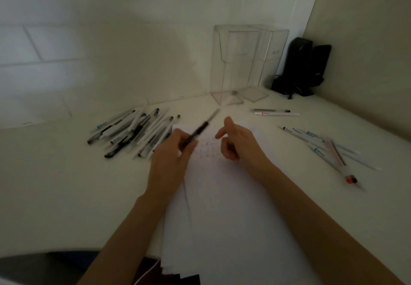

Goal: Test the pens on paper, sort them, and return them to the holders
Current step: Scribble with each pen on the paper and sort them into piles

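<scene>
A stack of white paper (pixel 233 207) lies in front of me, with faint scribbles near its top. My left hand (pixel 171 158) grips a black pen (pixel 201 129), blurred, pointing up and away over the paper's top edge. My right hand (pixel 235 142) hovers over the paper holding nothing, thumb up and fingers loosely curled. A large pile of pens (pixel 133 131) lies to the left. Two pens (pixel 273 112) lie at the back right, and several more pens (pixel 320 144) lie at the far right. Two clear acrylic holders (pixel 242 62) stand against the wall.
A black device (pixel 302 66) with a cable stands in the right corner beside the holders. The white table (pixel 66 184) meets walls at the back and right. A dark edge shows below the table's front rim.
</scene>
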